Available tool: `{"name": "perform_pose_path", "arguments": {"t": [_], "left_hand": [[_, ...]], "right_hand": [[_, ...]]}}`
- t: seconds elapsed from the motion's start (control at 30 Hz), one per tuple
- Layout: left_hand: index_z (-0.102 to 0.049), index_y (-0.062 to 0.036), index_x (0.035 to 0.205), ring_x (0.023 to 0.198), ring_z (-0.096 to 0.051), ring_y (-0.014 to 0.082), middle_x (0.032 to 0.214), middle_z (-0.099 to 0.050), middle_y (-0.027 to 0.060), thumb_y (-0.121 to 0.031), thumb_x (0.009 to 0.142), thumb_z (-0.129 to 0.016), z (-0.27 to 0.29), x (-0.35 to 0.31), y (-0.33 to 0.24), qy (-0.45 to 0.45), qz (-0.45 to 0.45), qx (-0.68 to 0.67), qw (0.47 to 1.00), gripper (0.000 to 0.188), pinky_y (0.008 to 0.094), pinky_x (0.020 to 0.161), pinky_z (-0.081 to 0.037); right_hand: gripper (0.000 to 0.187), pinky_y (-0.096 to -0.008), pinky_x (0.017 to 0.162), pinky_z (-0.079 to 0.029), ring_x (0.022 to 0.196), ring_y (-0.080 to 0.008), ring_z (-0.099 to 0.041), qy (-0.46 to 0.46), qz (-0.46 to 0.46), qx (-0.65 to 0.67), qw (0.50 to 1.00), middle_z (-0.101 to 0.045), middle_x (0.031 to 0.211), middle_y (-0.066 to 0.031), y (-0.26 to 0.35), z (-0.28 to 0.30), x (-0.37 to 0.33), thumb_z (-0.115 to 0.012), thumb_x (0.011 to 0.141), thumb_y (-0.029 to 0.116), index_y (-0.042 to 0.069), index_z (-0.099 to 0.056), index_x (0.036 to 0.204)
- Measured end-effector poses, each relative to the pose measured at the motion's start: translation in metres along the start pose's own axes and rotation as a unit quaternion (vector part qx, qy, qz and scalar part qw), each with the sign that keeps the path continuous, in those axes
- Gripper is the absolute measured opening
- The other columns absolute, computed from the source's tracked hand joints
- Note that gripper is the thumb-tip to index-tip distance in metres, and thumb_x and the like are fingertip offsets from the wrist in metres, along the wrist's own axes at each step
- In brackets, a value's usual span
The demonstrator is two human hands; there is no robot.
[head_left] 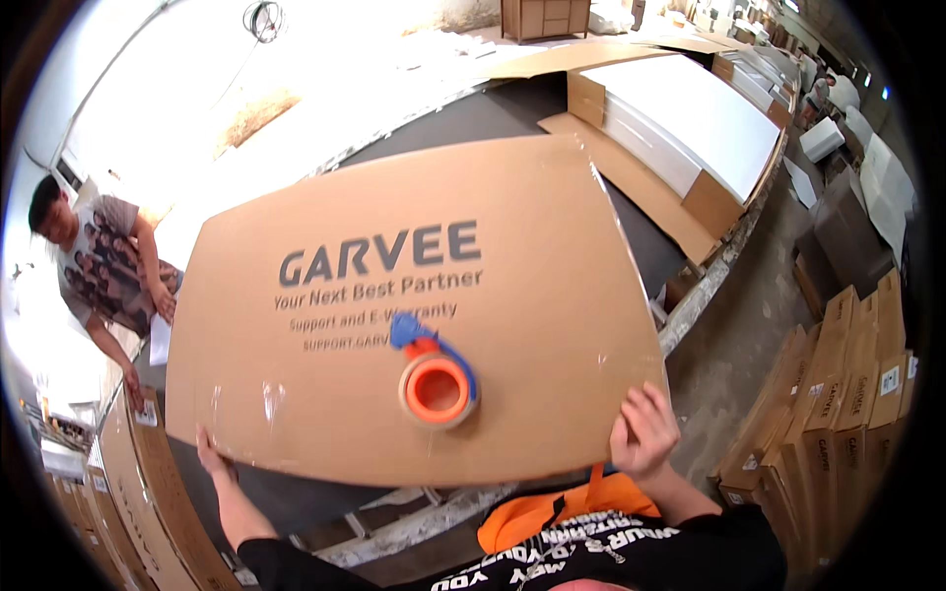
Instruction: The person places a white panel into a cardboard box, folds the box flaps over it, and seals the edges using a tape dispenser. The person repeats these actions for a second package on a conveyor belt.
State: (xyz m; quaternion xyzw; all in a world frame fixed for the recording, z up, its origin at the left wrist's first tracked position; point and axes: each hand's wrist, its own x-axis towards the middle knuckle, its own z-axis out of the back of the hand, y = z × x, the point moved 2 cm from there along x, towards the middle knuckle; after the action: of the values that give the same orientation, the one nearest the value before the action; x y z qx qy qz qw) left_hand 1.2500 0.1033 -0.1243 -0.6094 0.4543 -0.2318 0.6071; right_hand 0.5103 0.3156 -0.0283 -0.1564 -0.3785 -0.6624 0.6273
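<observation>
A large flat cardboard box (532,394) with dark print on its top fills the middle of the view. My left hand (214,456) grips its near edge close to the left corner, with the fingers partly hidden by the box. At the near right corner, my right hand (644,431) is curled over the edge. An orange and blue tape dispenser (437,387) with a roll of tape lies on top of the box, right of the middle and between my hands. Clear tape shows along the box's edges.
Under the box runs a dark conveyor belt (434,128) with a metal rail. Farther along it lies an open carton (680,128) with white panels. A co-worker (113,256) stands at left, beside upright cartons (148,483). More cartons (833,394) are stacked at right.
</observation>
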Motion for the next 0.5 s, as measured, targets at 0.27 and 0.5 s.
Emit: {"name": "perform_pose_path", "arguments": {"t": [0.27, 0.5], "left_hand": [[-0.055, 0.0015, 0.129, 0.112, -0.058, 0.0236, 0.124, -0.061, 0.0104, -0.046, 0.098, -0.043, 0.051, -0.154, 0.046, -0.149, -0.123, 0.054, 0.98, 0.058, 0.036, 0.094, -0.047], [-0.06, 0.004, 0.121, 0.102, -0.055, 0.0303, 0.114, -0.061, 0.0179, -0.043, 0.098, -0.045, -0.124, -0.4, 0.14, -0.37, -0.2, 0.135, 0.897, 0.055, 0.0417, 0.088, -0.047]], "right_hand": [[0.011, -0.041, 0.074, -0.057, 0.082, -0.0365, -0.067, -0.072, 0.039, 0.081, 0.993, -0.067, 0.084, -0.0158, -0.112, -0.046, 0.091, -0.061, 0.068, 0.003, -0.001, -0.064, 0.079], [0.008, -0.0387, 0.072, -0.053, 0.081, -0.032, -0.066, -0.064, 0.005, 0.171, 0.983, -0.068, 0.088, -0.0136, -0.254, -0.215, 0.28, -0.06, 0.078, 0.01, 0.007, -0.066, 0.082]]}}
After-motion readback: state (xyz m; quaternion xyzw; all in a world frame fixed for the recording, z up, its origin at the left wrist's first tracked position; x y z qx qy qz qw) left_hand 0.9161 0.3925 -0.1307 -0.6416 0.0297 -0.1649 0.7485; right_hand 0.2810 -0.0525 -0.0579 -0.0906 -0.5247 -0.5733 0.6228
